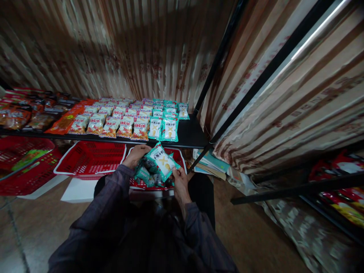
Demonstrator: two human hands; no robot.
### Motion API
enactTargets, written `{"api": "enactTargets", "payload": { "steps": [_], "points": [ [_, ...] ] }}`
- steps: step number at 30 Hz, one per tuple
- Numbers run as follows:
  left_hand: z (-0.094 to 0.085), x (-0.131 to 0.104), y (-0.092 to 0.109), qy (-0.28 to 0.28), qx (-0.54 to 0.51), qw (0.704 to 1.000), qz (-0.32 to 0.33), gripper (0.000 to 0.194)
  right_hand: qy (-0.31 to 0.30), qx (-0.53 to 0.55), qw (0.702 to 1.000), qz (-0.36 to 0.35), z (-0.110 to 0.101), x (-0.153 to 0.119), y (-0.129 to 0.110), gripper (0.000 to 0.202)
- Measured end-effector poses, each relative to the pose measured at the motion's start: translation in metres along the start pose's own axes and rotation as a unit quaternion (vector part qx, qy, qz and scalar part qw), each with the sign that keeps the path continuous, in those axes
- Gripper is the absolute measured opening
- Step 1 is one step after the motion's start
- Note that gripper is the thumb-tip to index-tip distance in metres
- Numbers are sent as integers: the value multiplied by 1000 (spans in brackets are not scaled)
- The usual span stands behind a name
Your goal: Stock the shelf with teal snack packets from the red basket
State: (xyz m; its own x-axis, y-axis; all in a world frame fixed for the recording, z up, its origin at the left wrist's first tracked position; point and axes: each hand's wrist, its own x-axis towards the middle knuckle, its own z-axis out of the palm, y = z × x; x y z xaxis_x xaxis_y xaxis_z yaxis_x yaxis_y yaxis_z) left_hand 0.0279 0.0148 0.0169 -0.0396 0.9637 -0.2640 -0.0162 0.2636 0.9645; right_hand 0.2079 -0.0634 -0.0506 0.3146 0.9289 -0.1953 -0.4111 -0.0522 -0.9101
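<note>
A green-and-white snack bag [162, 161] is held tilted over a red basket [182, 161] that has more green bags inside. My right hand [181, 184] pinches its lower right corner. At the bag's upper left edge are the curled fingers of my left hand [138, 154], which seem to grip it; the fingertips are partly hidden. Just beyond, matching green snack bags [170, 129] stand in rows on a black shelf [193, 132]. To their left are rows of white-and-orange snack bags [125, 126].
An empty-looking red basket [91, 161] sits left of mine, with another red basket [25, 182] farther left. Orange packets [17, 115] fill the shelf's left end. A black metal post [216, 138] rises at right, near stacked books [212, 165]. Patterned curtains [159, 49] hang behind.
</note>
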Motion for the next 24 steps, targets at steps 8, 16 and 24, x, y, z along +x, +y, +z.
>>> {"api": "enactTargets", "payload": {
  "steps": [8,16,24],
  "points": [
    [-4,-6,2,-7,3,999,-49,20,19,7,1000,-5,1,2,-2,41],
    [-4,-5,3,-12,-32,997,-71,24,19,17,1000,13,0,3,-3,43],
    [-2,1,-1,34,-55,997,-50,14,-40,83,991,99,1,-1,-1,50]
  ]
}}
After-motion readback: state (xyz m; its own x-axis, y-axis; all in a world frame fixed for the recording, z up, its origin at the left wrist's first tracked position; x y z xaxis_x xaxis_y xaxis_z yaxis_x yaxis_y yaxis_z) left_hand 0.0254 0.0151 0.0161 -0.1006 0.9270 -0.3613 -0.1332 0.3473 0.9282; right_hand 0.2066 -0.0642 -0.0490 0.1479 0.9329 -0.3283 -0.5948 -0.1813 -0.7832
